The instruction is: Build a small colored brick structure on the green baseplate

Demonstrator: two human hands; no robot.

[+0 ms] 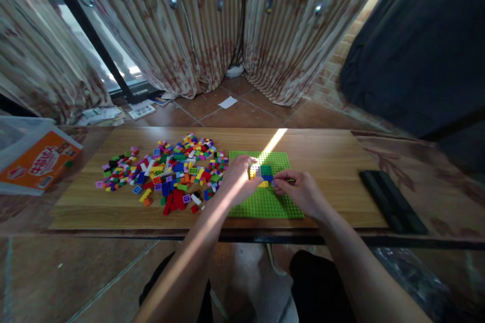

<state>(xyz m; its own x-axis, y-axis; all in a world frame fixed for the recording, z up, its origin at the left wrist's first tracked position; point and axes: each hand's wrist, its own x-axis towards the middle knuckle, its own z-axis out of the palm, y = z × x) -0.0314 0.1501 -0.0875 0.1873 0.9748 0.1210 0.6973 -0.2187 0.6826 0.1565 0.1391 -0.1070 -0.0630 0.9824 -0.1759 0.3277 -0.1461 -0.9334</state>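
A green studded baseplate point(265, 208) lies on the wooden board, with a small build of toy bricks point(267, 171) on it in green, blue, yellow and white. My left hand point(238, 176) grips the build from its left side, thumb near the front and fingers behind. On the other side, my right hand point(299, 189) is closed in a pinch at the build's right edge. A small purple-blue brick point(275, 182) shows at its fingertips, partly covered by them. Many loose toy bricks point(178, 166) of mixed colours are spread left of the baseplate.
The low wooden board point(333, 161) carries everything. A clear plastic box point(26, 154) with an orange label stands at the far left. A black flat object point(392, 202) lies at the right end. Curtains point(212, 35) hang behind, and papers point(142, 110) lie on the floor.
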